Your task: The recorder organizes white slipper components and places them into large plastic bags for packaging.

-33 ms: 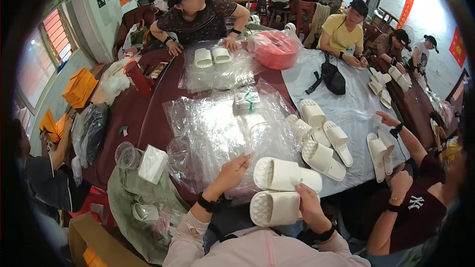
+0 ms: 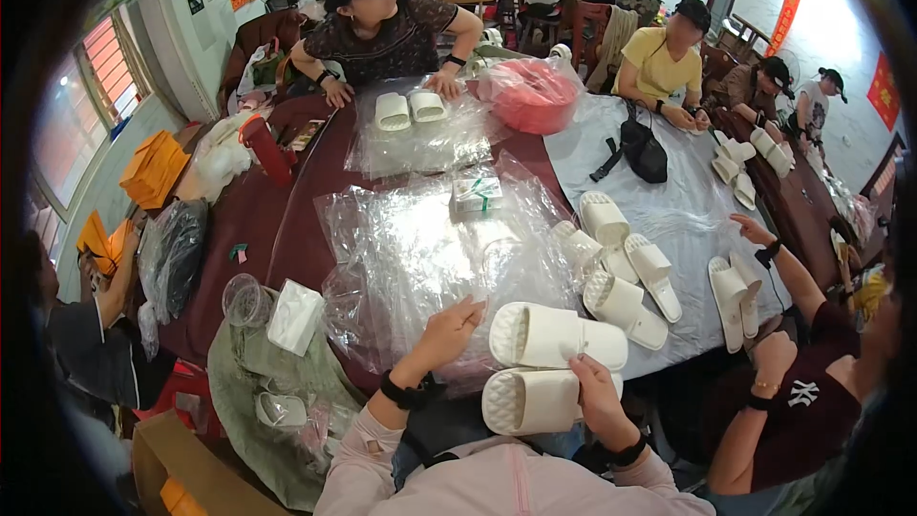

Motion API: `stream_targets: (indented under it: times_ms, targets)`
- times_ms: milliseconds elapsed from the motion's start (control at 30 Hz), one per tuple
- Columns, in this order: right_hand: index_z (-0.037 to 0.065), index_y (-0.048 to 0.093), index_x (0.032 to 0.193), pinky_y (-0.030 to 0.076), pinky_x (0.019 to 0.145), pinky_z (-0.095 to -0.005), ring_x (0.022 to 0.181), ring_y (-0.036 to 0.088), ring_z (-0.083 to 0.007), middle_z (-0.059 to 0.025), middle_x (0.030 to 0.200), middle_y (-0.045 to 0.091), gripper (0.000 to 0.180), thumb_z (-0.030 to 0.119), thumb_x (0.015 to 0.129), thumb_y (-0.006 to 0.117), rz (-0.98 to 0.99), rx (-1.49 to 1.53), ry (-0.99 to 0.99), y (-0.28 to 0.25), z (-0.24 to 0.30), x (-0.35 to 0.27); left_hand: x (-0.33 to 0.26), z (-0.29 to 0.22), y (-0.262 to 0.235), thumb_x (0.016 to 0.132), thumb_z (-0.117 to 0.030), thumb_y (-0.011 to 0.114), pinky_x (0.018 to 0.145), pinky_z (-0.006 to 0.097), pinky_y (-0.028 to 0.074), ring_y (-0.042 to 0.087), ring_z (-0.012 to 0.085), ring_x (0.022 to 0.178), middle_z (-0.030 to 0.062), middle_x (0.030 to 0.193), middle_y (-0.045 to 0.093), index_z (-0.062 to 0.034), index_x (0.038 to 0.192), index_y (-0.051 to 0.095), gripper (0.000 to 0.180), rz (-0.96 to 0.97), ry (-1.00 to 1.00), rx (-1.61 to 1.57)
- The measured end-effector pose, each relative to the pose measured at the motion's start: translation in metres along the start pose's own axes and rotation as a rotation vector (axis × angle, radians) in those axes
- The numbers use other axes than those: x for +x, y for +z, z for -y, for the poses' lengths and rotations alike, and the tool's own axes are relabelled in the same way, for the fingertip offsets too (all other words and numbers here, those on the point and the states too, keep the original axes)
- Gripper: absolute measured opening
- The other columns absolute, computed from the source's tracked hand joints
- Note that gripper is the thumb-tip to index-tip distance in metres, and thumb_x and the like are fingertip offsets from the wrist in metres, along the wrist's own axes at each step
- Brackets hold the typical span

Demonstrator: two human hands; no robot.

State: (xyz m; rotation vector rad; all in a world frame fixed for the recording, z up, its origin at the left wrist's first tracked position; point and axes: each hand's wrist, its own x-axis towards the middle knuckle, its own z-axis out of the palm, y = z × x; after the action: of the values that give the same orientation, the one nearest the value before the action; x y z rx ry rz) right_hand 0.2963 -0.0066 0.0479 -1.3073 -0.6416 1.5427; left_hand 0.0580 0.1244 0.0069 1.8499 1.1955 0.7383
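The two cream slippers [image 2: 549, 363] look like matt moulded foam, with ribbed soles. The clear plastic bags [image 2: 420, 248] are thin, crinkled and glossy, catching the light. The bench [image 2: 287, 229] shows dark, polished reddish wood; farther right a smooth grey cloth [image 2: 688, 201] covers it.

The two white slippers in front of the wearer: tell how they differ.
The upper slipper lies farther out, against the clear plastic bags, with the left hand beside its toe. The lower slipper lies nearer the body, with the right hand resting on it. Both are white, sole up, toes pointing left.
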Motion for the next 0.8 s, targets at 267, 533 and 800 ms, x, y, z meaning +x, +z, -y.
stream_targets:
  times_ms: [267, 533, 800]
  targets:
    - [0.002, 0.059, 0.096, 0.043, 0.062, -0.0193, 0.071, 0.054, -0.0042, 0.0005, 0.081, 0.060, 0.021, 0.020, 0.095, 0.049, 0.006, -0.041, -0.022, -0.004, 0.001, 0.000, -0.014, -0.032, -0.010, 0.090, -0.032, 0.051, 0.083, 0.041, 0.043, 0.057, 0.0318, 0.097, 0.0160, 0.109, 0.060, -0.0091, 0.120, 0.056, 0.038, -0.147, 0.167, 0.361]
    - [0.001, 0.060, 0.095, 0.047, 0.060, -0.0218, 0.068, 0.059, -0.0087, -0.0030, 0.084, 0.064, 0.023, 0.020, 0.094, 0.048, -0.007, 0.004, 0.036, -0.005, 0.001, 0.000, -0.021, -0.031, -0.014, 0.089, -0.019, 0.051, 0.088, 0.044, 0.041, 0.054, 0.0345, 0.104, 0.0191, 0.116, 0.056, -0.0015, 0.123, 0.051, 0.038, 0.153, 0.163, 0.433]
    - [0.003, 0.060, 0.090, 0.040, 0.055, -0.0181, 0.063, 0.051, -0.0021, 0.0026, 0.075, 0.059, 0.020, 0.021, 0.094, 0.051, -0.007, -0.070, 0.008, -0.001, -0.001, 0.003, -0.006, -0.060, -0.022, 0.085, -0.006, 0.049, 0.088, 0.037, 0.044, 0.053, 0.0348, 0.107, 0.0201, 0.116, 0.056, -0.0095, 0.130, 0.048, 0.045, 0.017, 0.238, 0.050]
